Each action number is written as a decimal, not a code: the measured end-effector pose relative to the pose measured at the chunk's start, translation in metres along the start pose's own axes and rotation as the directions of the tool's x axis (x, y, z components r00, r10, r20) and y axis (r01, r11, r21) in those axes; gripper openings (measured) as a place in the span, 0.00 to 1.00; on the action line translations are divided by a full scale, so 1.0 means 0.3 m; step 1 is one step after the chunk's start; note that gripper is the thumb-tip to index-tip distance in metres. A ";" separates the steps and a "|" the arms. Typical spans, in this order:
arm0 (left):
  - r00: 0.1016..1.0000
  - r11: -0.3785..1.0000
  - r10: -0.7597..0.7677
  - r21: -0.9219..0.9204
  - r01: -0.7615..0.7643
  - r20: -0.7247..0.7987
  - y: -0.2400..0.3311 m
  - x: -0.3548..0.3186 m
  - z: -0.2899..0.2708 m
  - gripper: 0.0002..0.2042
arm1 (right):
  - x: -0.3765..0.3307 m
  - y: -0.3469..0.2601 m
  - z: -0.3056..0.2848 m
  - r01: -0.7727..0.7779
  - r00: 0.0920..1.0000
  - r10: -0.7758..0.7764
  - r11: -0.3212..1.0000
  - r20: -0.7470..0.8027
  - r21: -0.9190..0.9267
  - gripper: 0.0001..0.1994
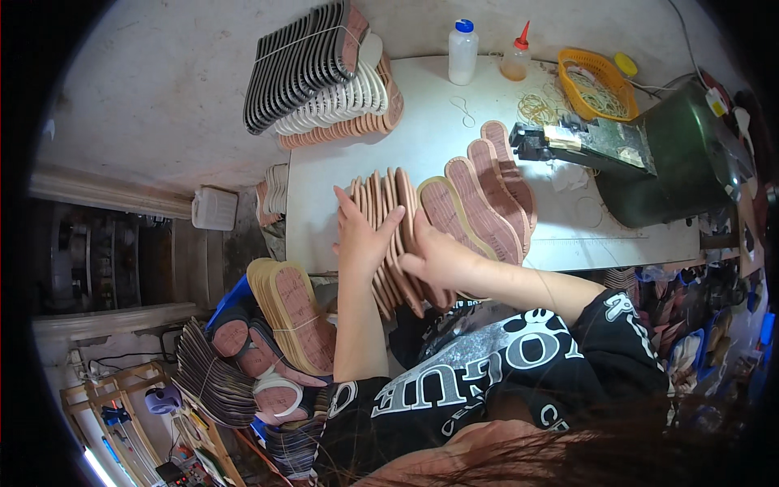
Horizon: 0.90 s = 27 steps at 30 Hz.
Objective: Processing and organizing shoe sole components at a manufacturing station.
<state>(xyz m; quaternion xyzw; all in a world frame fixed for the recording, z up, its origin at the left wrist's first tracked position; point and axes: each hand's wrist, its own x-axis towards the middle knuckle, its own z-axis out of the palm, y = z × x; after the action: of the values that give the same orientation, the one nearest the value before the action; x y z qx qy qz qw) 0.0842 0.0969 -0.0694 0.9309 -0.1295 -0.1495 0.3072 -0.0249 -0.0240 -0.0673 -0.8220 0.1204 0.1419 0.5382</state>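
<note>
A row of shoe insoles [381, 191], tan-edged and standing on their long sides, sits between my hands at the table's near edge. My left hand [359, 234] grips its left side, with the thumb over the top edges and fingers stretched toward the far end. Against the right side presses my right hand [438, 256], its thumb pointing at the left hand and some fingers hidden. Just right of it, several brownish-pink insoles [462, 195] lie flat in an overlapping fan, some with pale yellow rims.
Bundled insoles [304, 69] in black, white and tan stand at the table's [430, 105] far left. Behind are a white bottle [462, 57], a red-tipped bottle [516, 61] and a yellow basket [596, 57] of rubber bands. A dark green machine [673, 162] occupies the right; more insole bundles [292, 312] sit lower left.
</note>
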 end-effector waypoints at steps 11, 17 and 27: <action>0.993 0.950 -0.027 0.305 0.062 -0.116 0.093 0.005 0.031 0.66 | 0.027 0.153 0.011 0.167 0.910 -0.335 0.836 -0.244 -0.523 0.41; 0.997 0.983 -0.039 0.175 0.052 -0.073 0.054 0.018 0.007 0.64 | -0.075 0.166 -0.108 -0.078 0.923 -0.174 0.790 -0.344 -0.609 0.34; 0.986 0.975 0.013 0.220 0.024 -0.163 -0.018 -0.055 -0.006 0.59 | -0.026 0.134 -0.090 -0.166 0.924 -0.169 0.634 -0.345 -0.755 0.47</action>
<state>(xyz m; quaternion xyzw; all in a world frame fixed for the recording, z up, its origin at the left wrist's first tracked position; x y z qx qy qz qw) 0.0704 0.1076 -0.0681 0.9687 -0.1171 -0.0580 0.2110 -0.0434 -0.0641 -0.0884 -0.9835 0.1502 0.0156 0.0997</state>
